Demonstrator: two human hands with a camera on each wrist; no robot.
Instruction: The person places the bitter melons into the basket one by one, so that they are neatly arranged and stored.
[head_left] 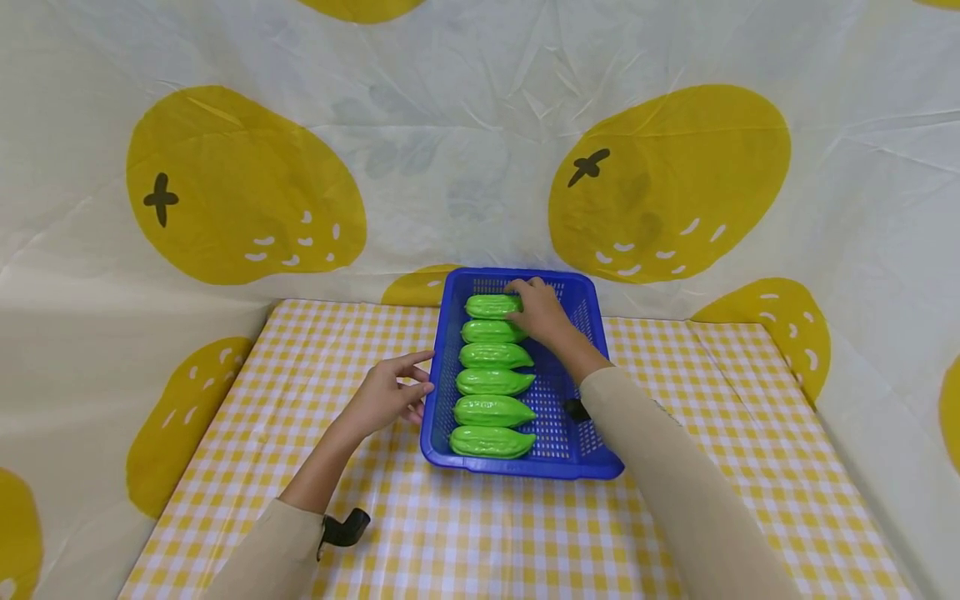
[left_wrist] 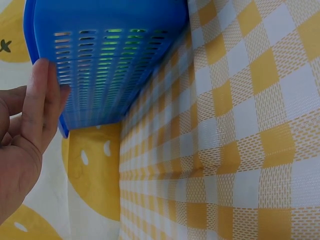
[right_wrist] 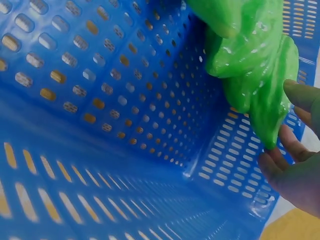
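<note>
Several glossy green bitter melons point(head_left: 492, 382) lie in a column along the left side of a blue plastic basket point(head_left: 437, 400), their pointed ends to the right. At the back of the column, my right hand point(head_left: 543, 312) holds the right end of the farthest bitter melon point(head_left: 487, 306) between thumb and fingers. The right wrist view shows the fingertips around that melon's pointed tip point(right_wrist: 270, 132). Beside the basket's left wall, my left hand point(head_left: 382, 396) has its fingers loosely extended. In the left wrist view its fingertips point(left_wrist: 40, 75) are right at the basket's rim.
The basket stands on a yellow-and-white checked tablecloth point(head_left: 300, 433), close to a pale cloth backdrop point(head_left: 457, 183) printed with yellow fruit. Its right half shows bare perforated floor point(head_left: 551, 425). A black wrist device point(head_left: 347, 527) sticks out from the left sleeve.
</note>
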